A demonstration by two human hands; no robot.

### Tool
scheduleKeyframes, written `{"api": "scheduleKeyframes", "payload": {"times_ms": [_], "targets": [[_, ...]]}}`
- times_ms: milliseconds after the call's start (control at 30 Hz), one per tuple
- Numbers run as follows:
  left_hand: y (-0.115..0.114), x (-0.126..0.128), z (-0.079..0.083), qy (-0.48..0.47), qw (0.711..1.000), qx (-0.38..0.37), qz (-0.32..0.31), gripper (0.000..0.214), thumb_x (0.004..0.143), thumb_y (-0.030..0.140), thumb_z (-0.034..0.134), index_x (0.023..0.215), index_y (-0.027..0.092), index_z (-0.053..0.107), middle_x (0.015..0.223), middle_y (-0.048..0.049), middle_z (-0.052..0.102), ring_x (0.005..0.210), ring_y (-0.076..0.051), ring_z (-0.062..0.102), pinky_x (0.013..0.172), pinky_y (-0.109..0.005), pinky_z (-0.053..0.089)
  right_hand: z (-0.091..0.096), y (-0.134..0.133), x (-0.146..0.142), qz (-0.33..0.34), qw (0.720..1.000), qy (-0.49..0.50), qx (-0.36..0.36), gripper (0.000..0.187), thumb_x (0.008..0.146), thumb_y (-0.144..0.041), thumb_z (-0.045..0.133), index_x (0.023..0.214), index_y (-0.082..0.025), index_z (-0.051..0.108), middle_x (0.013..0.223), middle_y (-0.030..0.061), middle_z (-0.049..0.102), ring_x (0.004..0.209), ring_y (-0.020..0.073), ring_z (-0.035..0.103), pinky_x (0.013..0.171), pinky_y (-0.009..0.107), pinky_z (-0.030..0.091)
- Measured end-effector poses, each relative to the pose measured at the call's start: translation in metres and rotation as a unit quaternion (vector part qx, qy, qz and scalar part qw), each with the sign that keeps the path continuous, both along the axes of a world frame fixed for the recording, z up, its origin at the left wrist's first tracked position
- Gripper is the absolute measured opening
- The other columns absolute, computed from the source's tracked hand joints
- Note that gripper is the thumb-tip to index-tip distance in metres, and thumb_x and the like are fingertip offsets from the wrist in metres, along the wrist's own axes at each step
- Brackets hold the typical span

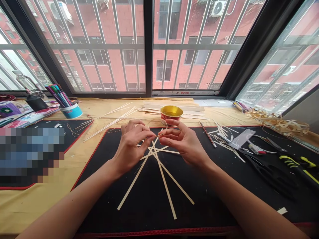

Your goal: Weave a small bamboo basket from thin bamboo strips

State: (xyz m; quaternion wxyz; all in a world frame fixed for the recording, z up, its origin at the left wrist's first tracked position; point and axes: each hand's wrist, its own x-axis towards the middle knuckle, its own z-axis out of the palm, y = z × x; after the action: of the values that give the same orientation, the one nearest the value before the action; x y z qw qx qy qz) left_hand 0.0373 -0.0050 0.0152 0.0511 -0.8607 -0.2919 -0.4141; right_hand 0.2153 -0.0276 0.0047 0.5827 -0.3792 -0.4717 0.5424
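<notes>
My left hand (131,144) and my right hand (190,142) meet above the black mat (139,215), fingertips pinched. Between them runs a thin pale strip (159,135), its free part curving up in a loop near my right fingers. Both hands grip this strip. Beneath lie several flat pale strips (165,186), crossed over one another in a star shape, with long ends fanning toward me. My hands partly hide the far ends of the star.
A red bowl with a golden inside (171,116) stands just beyond my hands. To the right are a pencil (208,134), short strip offcuts (225,141), black-and-yellow pliers (295,166) and coiled strips (276,121). A pen cup (72,111) stands left, near long loose strips (112,121).
</notes>
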Motion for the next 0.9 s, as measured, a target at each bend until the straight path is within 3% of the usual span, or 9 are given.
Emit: {"api": "scheduleKeyframes", "payload": {"times_ms": [300,567,900], "targets": [[-0.0028,-0.0006,-0.0005,0.069,0.992,0.107,-0.001,0.008,0.087,0.014,0.058,0.088,0.019,0.065,0.081,-0.0024,0.069,0.100,-0.024,0.053,0.082,-0.042,0.030,-0.0028,-0.0025,-0.0086,0.023,0.996,0.069,-0.047,0.075,0.053,-0.026,0.087,0.115,-0.017,0.046,0.072,-0.0029,0.067,0.069,0.0130,0.064,0.074,0.032,0.054],[-0.0041,0.0000,0.0010,0.076,0.987,0.140,-0.003,0.006,0.088,0.017,0.057,0.088,0.019,0.063,0.080,-0.0011,0.070,0.100,-0.024,0.055,0.084,-0.042,0.031,-0.0056,-0.0010,-0.0103,0.012,0.995,0.088,-0.046,0.076,0.051,-0.026,0.088,0.114,-0.017,0.046,0.070,-0.0032,0.066,0.069,0.0124,0.062,0.073,0.031,0.053],[-0.0018,-0.0050,0.0017,0.082,0.975,0.207,0.017,0.010,0.083,0.012,0.056,0.086,0.019,0.064,0.106,-0.0119,0.061,0.108,-0.029,0.049,0.086,-0.047,0.033,-0.0076,-0.0008,-0.0099,0.026,0.997,0.073,-0.031,0.071,0.052,-0.021,0.086,0.112,-0.019,0.049,0.077,-0.0021,0.067,0.076,0.0135,0.064,0.078,0.033,0.053]]}}
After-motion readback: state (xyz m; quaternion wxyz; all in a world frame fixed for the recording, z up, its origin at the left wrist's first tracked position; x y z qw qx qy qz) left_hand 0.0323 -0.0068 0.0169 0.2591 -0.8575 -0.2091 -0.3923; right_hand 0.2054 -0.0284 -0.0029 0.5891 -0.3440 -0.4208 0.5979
